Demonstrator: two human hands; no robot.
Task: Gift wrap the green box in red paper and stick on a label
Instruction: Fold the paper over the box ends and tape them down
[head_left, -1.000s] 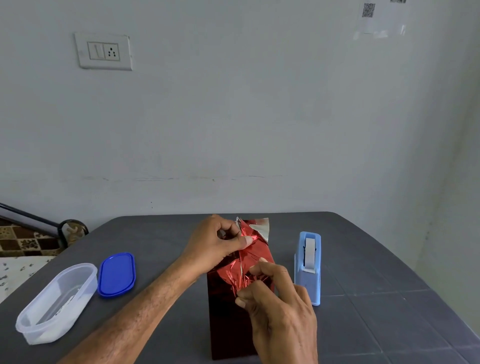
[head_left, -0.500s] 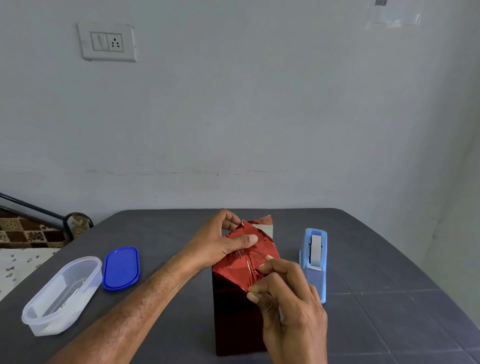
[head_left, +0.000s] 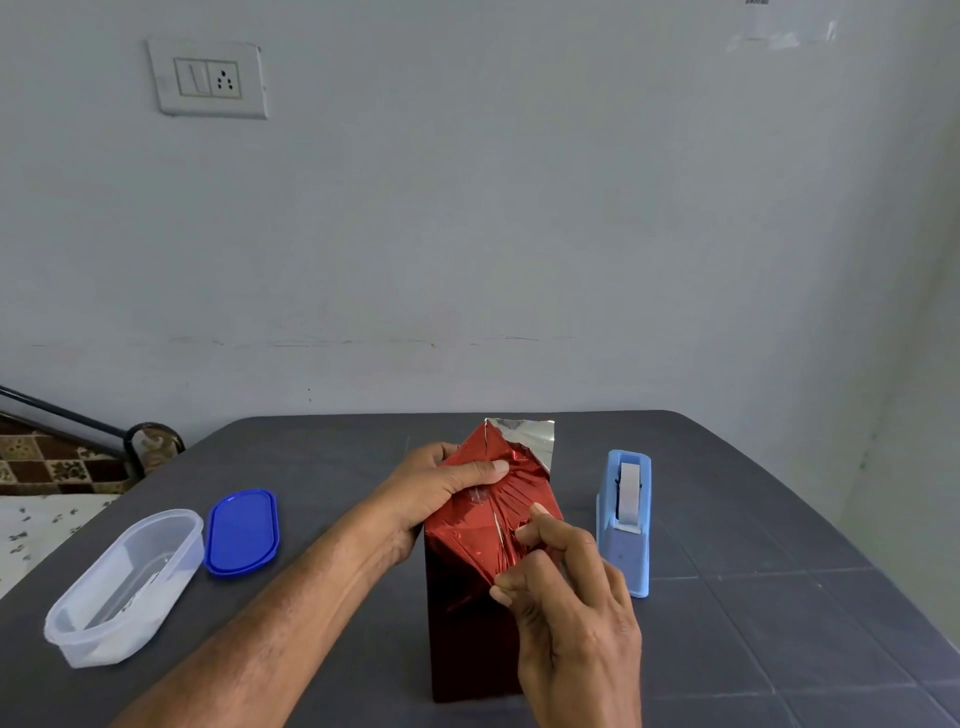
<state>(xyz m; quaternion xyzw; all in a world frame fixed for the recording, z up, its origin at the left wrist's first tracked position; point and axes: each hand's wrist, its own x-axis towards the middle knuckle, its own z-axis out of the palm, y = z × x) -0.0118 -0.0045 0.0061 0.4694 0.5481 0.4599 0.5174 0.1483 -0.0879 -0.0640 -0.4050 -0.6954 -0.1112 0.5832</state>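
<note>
A tall box wrapped in shiny red foil paper (head_left: 480, 613) stood upright on the dark grey table (head_left: 322, 467), low in the middle of the frame. Its top end was a crumpled gather of folds, and one flap at the upper back showed the paper's silver underside (head_left: 530, 439). None of the green box beneath could be seen (the foil covered every visible face).

The left hand (head_left: 441, 486) came in from the lower left along a bare forearm and closed around the upper left of the package, its thumb pressed flat across the red folds near the top. The right hand (head_left: 569, 608) rose from the bottom edge of the frame, just right of the box, with its fingers curled and the fingertips (head_left: 524, 535) pinching the creased paper along the top right edge. Whether anything besides paper sat between those fingertips could not be told.

Just right of the box, close to the right hand, stood a light blue plastic tape dispenser (head_left: 626, 525) holding a white roll. In the lower left of the frame lay a clear oval plastic container (head_left: 122, 587), and just beside it, toward the centre, a blue oval plastic lid (head_left: 242, 531) lay flat. A white wall switch and socket plate (head_left: 208, 79) was fixed in the upper left of the frame.
</note>
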